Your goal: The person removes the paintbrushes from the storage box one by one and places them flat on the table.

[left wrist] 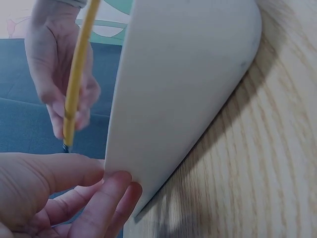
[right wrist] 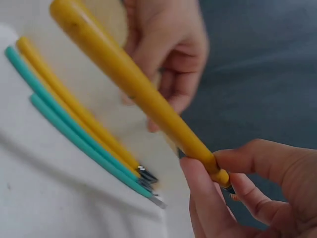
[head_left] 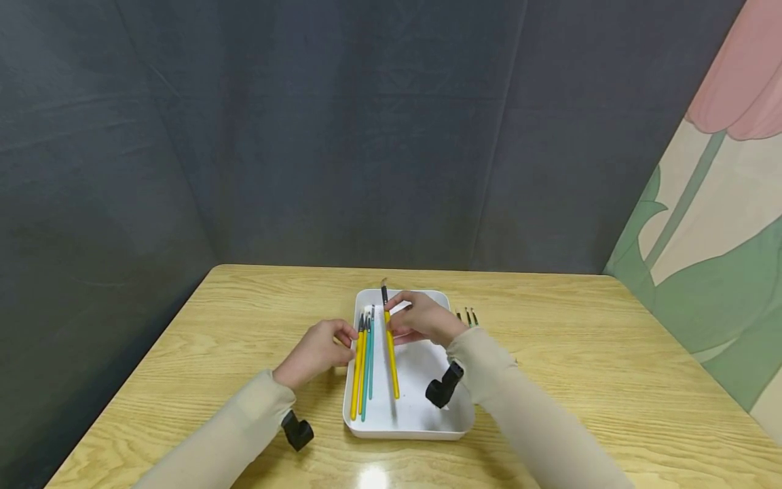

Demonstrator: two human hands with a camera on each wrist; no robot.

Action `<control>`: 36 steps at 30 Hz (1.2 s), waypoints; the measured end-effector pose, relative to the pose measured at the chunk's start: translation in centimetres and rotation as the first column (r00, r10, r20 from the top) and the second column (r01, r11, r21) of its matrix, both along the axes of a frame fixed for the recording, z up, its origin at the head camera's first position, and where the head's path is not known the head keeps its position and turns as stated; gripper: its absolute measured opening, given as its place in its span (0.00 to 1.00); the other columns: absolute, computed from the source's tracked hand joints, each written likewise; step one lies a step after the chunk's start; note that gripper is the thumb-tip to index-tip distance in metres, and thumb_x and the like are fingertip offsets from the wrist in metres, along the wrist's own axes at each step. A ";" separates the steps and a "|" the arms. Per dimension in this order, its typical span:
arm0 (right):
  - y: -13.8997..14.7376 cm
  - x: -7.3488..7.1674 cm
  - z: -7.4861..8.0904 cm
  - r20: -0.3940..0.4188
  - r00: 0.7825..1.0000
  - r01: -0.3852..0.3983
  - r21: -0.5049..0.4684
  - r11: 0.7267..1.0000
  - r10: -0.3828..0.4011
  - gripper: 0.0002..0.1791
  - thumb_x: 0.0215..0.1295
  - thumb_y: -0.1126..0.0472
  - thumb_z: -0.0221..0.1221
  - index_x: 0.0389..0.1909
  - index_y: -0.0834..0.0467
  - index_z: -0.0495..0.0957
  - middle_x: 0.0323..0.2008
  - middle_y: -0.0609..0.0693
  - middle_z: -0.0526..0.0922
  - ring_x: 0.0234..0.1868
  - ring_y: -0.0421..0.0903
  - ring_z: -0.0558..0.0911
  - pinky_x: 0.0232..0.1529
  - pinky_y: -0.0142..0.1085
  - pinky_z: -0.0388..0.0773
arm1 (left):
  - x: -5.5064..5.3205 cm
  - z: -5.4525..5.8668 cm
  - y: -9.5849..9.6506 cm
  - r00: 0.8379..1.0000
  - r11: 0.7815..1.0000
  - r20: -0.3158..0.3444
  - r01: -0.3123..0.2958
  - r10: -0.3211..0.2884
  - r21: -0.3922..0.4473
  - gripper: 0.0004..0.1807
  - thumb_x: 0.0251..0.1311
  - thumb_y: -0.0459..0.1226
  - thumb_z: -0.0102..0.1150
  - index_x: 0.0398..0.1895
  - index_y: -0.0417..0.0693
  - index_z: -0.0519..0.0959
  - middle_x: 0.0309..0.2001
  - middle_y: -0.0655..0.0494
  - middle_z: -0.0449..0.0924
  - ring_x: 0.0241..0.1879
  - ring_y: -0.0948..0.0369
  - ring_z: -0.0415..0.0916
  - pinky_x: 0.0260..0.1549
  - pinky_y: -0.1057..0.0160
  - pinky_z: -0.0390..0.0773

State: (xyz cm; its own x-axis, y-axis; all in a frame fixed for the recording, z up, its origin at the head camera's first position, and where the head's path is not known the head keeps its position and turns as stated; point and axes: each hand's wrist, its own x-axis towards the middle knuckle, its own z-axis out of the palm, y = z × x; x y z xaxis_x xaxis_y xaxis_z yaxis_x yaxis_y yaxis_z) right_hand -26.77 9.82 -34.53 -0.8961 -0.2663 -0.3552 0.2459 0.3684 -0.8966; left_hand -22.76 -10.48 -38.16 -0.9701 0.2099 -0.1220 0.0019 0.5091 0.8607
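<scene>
We see the yellow brush (head_left: 393, 367) over the white tray (head_left: 421, 414), its long axis running away from the person, bristles at the far end and the handle end nearer us, roughly in line with the other brushes. It lies to their right, with a bare strip of tray between. The right hand (head_left: 420, 319) is the nearer one: it comes in from the right, thumb and fingers pinching the brush just below its metal collar. The left hand (head_left: 320, 348) is well apart from it, its thumb and fingertips gripping the tray's left rim, beside two yellow brushes (head_left: 356, 380) and two teal brushes (head_left: 371, 360). Past the tray's right side we make out some dark-tipped tools (head_left: 469, 317), partly hidden by the right arm, on the wooden table (head_left: 256, 319); behind hangs a dark curtain (head_left: 366, 136).
</scene>
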 end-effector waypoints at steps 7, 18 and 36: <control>3.5 0.2 2.0 -0.047 0.999 0.023 -0.052 0.998 -0.025 0.21 0.62 0.71 0.60 0.55 0.61 0.70 0.40 0.56 0.77 0.33 0.44 0.81 0.40 0.40 0.84 | 0.0 0.0 0.1 1.000 1.000 -0.002 -0.005 0.005 0.019 0.12 0.53 0.24 0.62 0.42 0.36 0.78 0.37 0.46 0.74 0.32 0.58 0.73 0.32 0.63 0.82; 10.3 0.8 3.7 -0.184 0.983 -0.025 -0.042 0.999 0.017 0.23 0.66 0.68 0.57 0.60 0.66 0.64 0.42 0.51 0.75 0.36 0.42 0.80 0.43 0.39 0.83 | -0.2 -0.5 -0.1 1.000 1.000 -0.014 0.002 -0.002 0.021 0.12 0.53 0.25 0.62 0.42 0.36 0.78 0.37 0.47 0.74 0.32 0.58 0.73 0.32 0.63 0.82; 16.6 1.4 -0.6 -0.141 0.989 0.077 0.175 0.982 -0.052 0.23 0.65 0.67 0.57 0.60 0.67 0.67 0.41 0.53 0.75 0.34 0.43 0.80 0.44 0.45 0.83 | -0.1 -0.5 0.0 1.000 1.000 0.002 -0.009 0.009 0.007 0.13 0.52 0.25 0.61 0.43 0.37 0.78 0.38 0.46 0.75 0.32 0.57 0.73 0.31 0.64 0.81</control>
State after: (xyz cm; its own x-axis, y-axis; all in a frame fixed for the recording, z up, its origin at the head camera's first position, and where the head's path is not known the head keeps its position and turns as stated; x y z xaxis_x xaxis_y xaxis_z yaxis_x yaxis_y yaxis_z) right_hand -25.37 26.40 -35.10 -0.9524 -0.1492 -0.2659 0.1551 0.5137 -0.8438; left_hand -22.89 -10.45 -38.65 -0.9716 0.2023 -0.1226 -0.0044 0.5026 0.8645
